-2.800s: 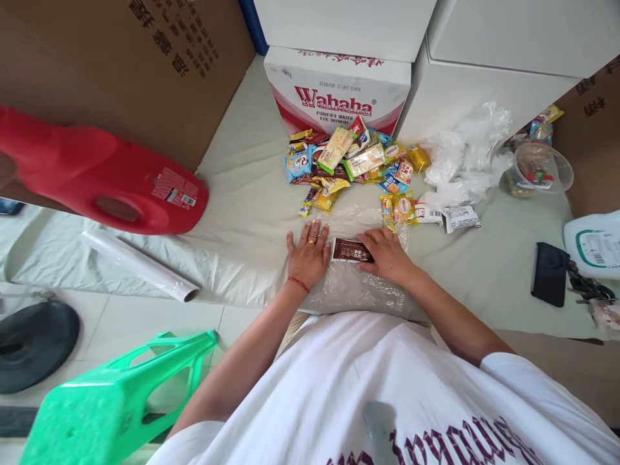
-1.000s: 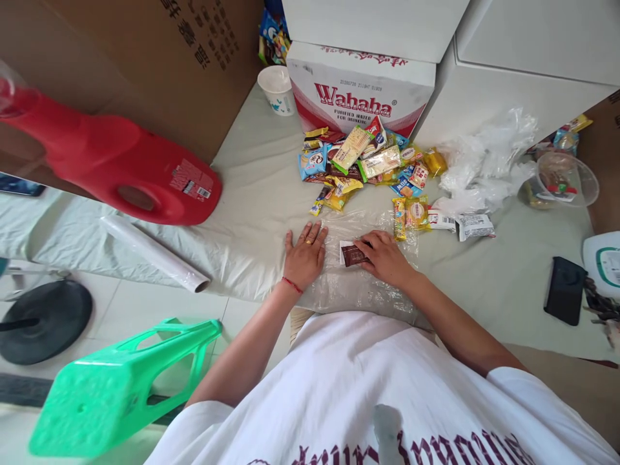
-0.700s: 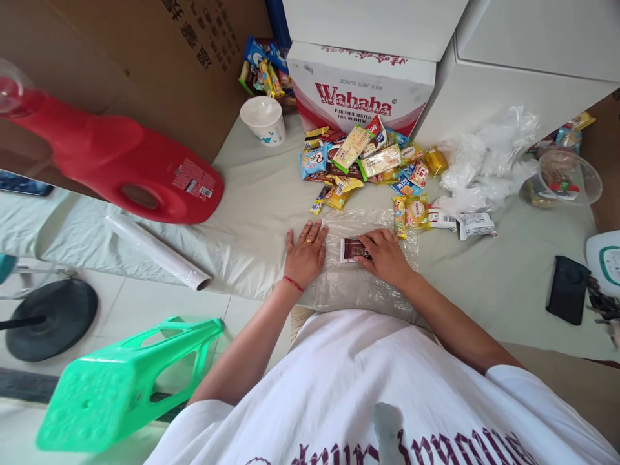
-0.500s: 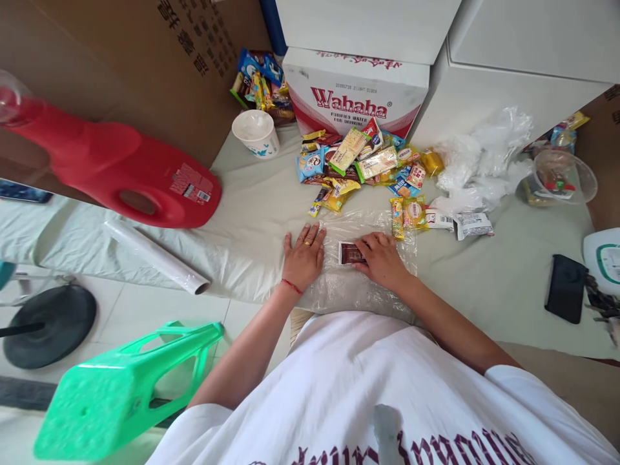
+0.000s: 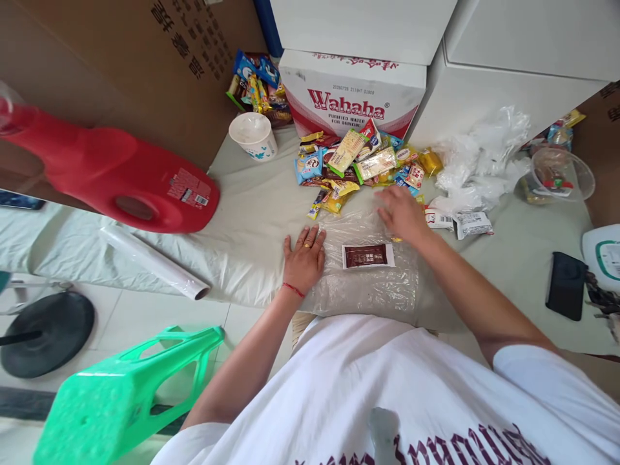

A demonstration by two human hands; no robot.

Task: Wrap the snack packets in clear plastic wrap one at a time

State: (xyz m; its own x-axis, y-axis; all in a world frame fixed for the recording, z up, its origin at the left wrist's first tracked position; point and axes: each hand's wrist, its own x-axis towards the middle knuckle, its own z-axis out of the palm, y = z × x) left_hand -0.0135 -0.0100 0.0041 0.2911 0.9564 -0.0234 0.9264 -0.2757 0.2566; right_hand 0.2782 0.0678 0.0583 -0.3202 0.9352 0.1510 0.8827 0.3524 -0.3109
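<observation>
Left hand (image 5: 304,266): lies palm down, fingers spread, on the left edge of a clear, crinkled plastic sheet (image 5: 363,290); a thin red cord bracelet (image 5: 293,290) circles its wrist.
Right hand (image 5: 403,213): hangs, slightly blurred, at the sheet's far right corner, well apart from the left, thumb and fingers parted (whether a fingertip touches anything, I cannot tell).
Bar: a dark brown, flat, rectangular packet (image 5: 368,256) with pale ends lies on the middle of the sheet, between the hands and touched by neither.
Bench: a broad surface under wrinkled pale green cloth (image 5: 465,278) carries all this, the sheet reaching its near edge.
Snacks: a heap of small, bright plastic-wrapped snacks (image 5: 345,155) lies beyond the sheet, against a white-and-red cardboard carton (image 5: 351,97) printed "Wahaha" toward the bench's far edge.
Cup: a white paper cup (image 5: 254,137) with blue marks stands just left of the carton.
Bags: crumpled translucent plastic bags (image 5: 479,161) sit right of the heap.
Phone: a black rectangular phone (image 5: 566,286) lies near the bench's near right corner.
Jug: a big red plastic jug (image 5: 97,161) lies along the bench's left end.
</observation>
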